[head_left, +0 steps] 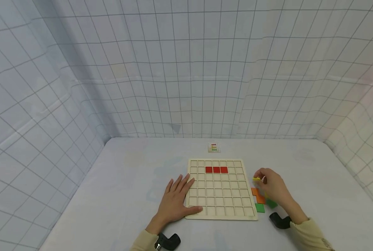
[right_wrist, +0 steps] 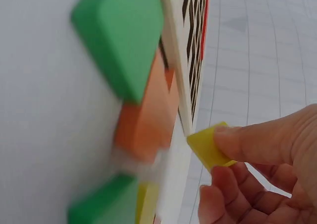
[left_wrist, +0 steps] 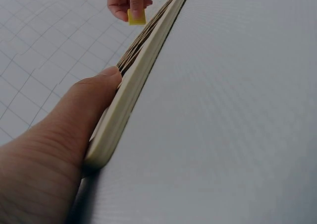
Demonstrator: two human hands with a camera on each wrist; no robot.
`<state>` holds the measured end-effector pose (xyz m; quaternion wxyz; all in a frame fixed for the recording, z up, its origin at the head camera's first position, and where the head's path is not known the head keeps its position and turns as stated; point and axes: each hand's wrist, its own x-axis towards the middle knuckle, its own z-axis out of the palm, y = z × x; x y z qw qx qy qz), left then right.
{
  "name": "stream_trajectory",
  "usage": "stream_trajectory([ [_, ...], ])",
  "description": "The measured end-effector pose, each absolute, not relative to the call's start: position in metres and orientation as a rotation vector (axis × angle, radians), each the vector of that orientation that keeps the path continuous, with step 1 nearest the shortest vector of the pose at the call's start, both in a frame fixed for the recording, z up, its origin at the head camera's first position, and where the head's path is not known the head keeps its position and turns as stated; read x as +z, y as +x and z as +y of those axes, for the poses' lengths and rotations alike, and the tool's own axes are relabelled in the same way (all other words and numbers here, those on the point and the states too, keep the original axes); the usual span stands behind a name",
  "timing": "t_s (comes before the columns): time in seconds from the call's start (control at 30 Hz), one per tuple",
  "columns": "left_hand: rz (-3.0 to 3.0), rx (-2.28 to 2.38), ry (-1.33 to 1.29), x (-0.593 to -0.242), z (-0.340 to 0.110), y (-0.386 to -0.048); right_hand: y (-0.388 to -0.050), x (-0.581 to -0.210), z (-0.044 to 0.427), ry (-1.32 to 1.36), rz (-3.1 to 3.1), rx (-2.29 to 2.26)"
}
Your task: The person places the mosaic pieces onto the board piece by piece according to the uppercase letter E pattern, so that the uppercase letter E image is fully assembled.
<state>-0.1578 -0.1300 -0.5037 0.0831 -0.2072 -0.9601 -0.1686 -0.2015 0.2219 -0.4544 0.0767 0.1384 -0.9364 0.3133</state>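
A cream grid board [head_left: 219, 201] lies on the table, with several red squares [head_left: 216, 169] side by side in its second row. My left hand [head_left: 173, 204] rests spread on the board's left edge, thumb over the lower left corner; in the left wrist view the thumb [left_wrist: 74, 115] presses the rim. Beside the board's right edge, my right hand [head_left: 272, 184] pinches a yellow square [right_wrist: 210, 147] between thumb and fingers, raised off the table. Below that hand lie orange squares [head_left: 260, 199], green squares [head_left: 259, 208] and another yellow piece [right_wrist: 146, 204], partly hidden.
A small card [head_left: 214, 147] with a coloured grid pattern lies behind the board. White table surface [head_left: 126, 195] extends around it. Grid-patterned sheets [head_left: 186, 69] hang at the back and sides. Black devices [head_left: 280, 221] are strapped at both wrists.
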Motion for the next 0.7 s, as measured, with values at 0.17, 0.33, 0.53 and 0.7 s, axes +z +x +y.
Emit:
stream_trajectory([
  [0.17,-2.864,-0.522,-0.620,-0.502,-0.130,-0.157,-0.199,-0.456,0.202,0.533,-2.729,1.007],
  [0.33,-2.875,-0.523,-0.616,-0.501,-0.130,-0.156,-0.201,-0.456,0.178,0.640,-2.707,1.074],
  [0.53,-2.876,-0.508,-0.610,-0.501,-0.130,-0.156,-0.208,-0.454,0.150,0.767,-2.713,1.162],
  [0.7,-2.874,-0.515,-0.616,-0.501,-0.128,-0.156,-0.214,-0.454,0.132,0.837,-2.730,1.188],
])
